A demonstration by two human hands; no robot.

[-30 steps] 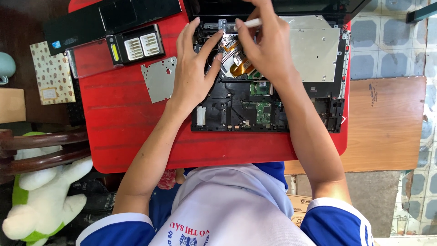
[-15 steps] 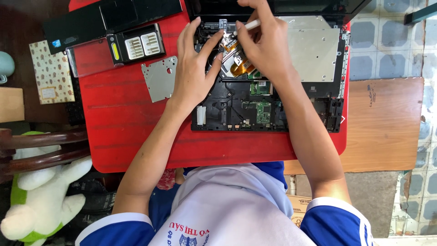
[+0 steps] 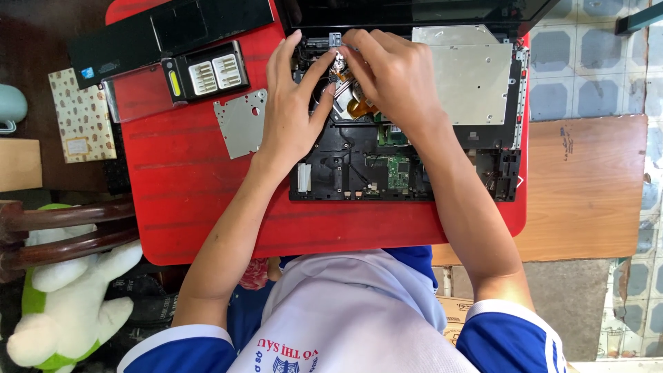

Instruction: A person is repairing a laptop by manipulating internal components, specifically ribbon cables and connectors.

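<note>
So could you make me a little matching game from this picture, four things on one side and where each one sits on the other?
Things:
1. left hand
2. flat metal plate
3. screwdriver bit case
4. plush toy

Places:
A. beside the wooden chair, lower left
B. loose on the red table, just left of the left hand
C. resting on the opened laptop
D. on the table above the plate, below the long black panel

Pairs: 1-C, 2-B, 3-D, 4-A

White shirt [image 3: 345, 311], blue sleeves [image 3: 511, 338]
</note>
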